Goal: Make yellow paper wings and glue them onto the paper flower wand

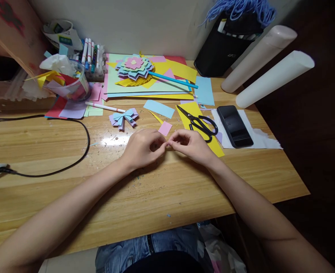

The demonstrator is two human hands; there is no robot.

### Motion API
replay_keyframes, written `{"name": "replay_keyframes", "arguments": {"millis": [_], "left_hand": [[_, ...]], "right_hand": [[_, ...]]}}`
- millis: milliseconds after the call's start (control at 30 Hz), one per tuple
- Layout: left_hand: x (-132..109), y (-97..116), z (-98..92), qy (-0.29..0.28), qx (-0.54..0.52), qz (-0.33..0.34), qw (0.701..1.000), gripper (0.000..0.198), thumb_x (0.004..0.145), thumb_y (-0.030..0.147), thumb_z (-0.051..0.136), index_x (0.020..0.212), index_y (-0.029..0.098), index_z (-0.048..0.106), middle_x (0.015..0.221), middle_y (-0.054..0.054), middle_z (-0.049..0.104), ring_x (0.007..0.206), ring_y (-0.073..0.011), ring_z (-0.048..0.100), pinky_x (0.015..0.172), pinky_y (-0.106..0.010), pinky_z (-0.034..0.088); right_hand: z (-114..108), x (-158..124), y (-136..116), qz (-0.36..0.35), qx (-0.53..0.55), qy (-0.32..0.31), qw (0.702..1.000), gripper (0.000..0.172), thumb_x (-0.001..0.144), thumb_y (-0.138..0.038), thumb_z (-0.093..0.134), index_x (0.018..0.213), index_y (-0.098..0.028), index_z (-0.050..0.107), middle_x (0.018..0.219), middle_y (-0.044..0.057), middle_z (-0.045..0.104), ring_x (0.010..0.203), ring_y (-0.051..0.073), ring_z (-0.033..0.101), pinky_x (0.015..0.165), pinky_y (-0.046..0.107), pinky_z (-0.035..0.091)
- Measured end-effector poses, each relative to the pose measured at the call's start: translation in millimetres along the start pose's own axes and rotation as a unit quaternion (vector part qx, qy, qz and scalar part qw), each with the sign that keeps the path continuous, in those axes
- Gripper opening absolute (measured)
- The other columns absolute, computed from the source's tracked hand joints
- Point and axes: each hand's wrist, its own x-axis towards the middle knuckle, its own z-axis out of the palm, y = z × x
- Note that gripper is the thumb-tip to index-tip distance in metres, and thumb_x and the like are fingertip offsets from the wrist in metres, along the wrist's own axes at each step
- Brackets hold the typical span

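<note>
My left hand (147, 148) and my right hand (190, 145) meet fingertip to fingertip above the table, both in a pinch. Between them shows a tiny pinkish speck, mostly hidden by the fingers and too small to name. Just beyond the fingertips lies a small pink paper square (165, 128). A light blue paper strip (159, 109) is behind it. Black-handled scissors (197, 123) rest on a yellow paper sheet (215, 147) close to my right hand. Left of centre, a blue and purple paper bow (124, 119) sits beyond my left hand.
A layered paper flower (134, 66) on a blue stick lies on stacked coloured paper. A phone (235, 126) rests on white tissue at right, near two white tubes (274, 79). A cup of paper scraps (70, 85) and a black cable (88, 140) are at left.
</note>
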Motion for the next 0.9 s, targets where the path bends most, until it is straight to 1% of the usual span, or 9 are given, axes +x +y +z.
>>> {"name": "replay_keyframes", "arguments": {"millis": [100,200,300,400,533,700,900], "left_hand": [[2,-3,-4.7,-0.017,0.062,0.058,0.996,0.016,0.082,0.026,0.053,0.073,0.016,0.063,0.068,-0.003,0.063,0.064,-0.0137,0.053,0.064,-0.028,0.038],[3,-6,-5.2,-0.026,0.063,0.075,0.995,0.018,0.083,0.027,0.052,0.073,0.016,0.063,0.069,-0.003,0.064,0.064,-0.0139,0.054,0.064,-0.029,0.039],[2,-9,-2.6,-0.031,0.011,0.058,0.998,0.017,0.083,0.027,0.054,0.075,0.016,0.065,0.069,-0.003,0.065,0.064,-0.0128,0.054,0.063,-0.027,0.039],[2,-11,-0.1,-0.050,-0.041,0.020,0.998,0.018,0.083,0.028,0.054,0.076,0.016,0.066,0.067,-0.002,0.065,0.060,-0.0111,0.053,0.059,-0.024,0.038],[2,-12,0.6,-0.065,-0.063,-0.012,0.996,0.016,0.082,0.026,0.055,0.076,0.016,0.065,0.068,-0.001,0.064,0.060,-0.0104,0.052,0.056,-0.023,0.037],[2,-14,0.8,-0.067,-0.054,-0.008,0.996,0.015,0.083,0.026,0.055,0.078,0.015,0.063,0.071,-0.002,0.064,0.062,-0.0111,0.052,0.058,-0.023,0.037],[2,-15,2.1,-0.065,-0.035,0.007,0.997,0.017,0.086,0.028,0.052,0.081,0.016,0.062,0.075,-0.003,0.065,0.067,-0.0128,0.054,0.063,-0.026,0.038]], "right_hand": [[0,0,0,0.002,0.004,-0.007,1.000,0.015,0.075,-0.029,0.063,0.074,-0.014,0.062,0.071,0.002,0.062,0.063,0.011,0.053,0.059,0.025,0.041],[0,0,0,0.011,0.011,-0.014,1.000,0.016,0.074,-0.030,0.063,0.074,-0.014,0.062,0.072,0.002,0.062,0.063,0.011,0.053,0.059,0.025,0.041],[-1,1,0,0.024,0.020,-0.026,0.999,0.017,0.074,-0.031,0.063,0.074,-0.014,0.063,0.072,0.003,0.063,0.064,0.012,0.054,0.059,0.025,0.041],[-1,1,-1,0.029,0.028,-0.038,0.998,0.017,0.074,-0.031,0.064,0.074,-0.014,0.063,0.073,0.003,0.064,0.066,0.012,0.055,0.061,0.025,0.042],[-2,1,-3,0.041,0.030,-0.040,0.998,0.020,0.072,-0.034,0.065,0.073,-0.014,0.063,0.072,0.003,0.062,0.065,0.012,0.054,0.060,0.025,0.040],[-4,1,-5,0.059,0.047,-0.050,0.996,0.024,0.071,-0.036,0.067,0.073,-0.013,0.064,0.072,0.003,0.063,0.065,0.012,0.054,0.060,0.025,0.041],[-5,2,-6,0.067,0.049,-0.049,0.995,0.020,0.072,-0.033,0.067,0.072,-0.013,0.065,0.069,0.001,0.062,0.063,0.010,0.054,0.059,0.024,0.041]]}}
